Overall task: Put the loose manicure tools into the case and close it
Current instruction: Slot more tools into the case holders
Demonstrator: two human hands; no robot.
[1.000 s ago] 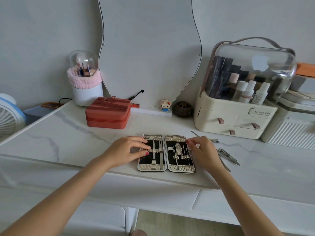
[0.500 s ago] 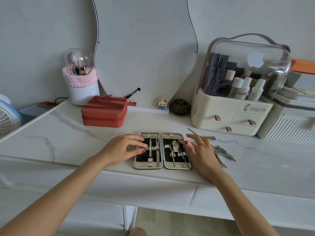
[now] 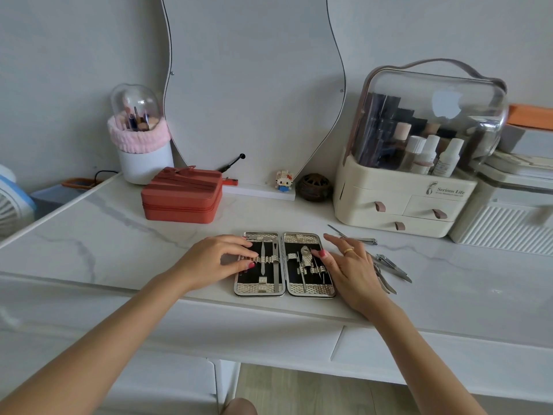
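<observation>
The manicure case (image 3: 259, 288) lies open flat near the table's front edge, with metal tools strapped into both black halves. My left hand (image 3: 209, 262) rests on the left half, its curved fingertips on the strap at the left edge. My right hand (image 3: 350, 271) lies on the right half with straight fingers, one fingertip touching the strapped tools. Loose tools lie just right of that hand: a nail clipper (image 3: 392, 266), a slim tool (image 3: 386, 284) partly under the hand, and a thin tool (image 3: 360, 240) behind the fingers.
A red zipped box (image 3: 182, 196) stands behind and to the left of the case. A cream cosmetics organiser (image 3: 401, 202) with a clear dome sits at the back right, next to a white ribbed box (image 3: 505, 229). A brush holder (image 3: 143, 151) and a mirror stand at the back.
My right hand has moved from the case's right edge onto the right half and flattened its fingers. My left hand stays on the left half.
</observation>
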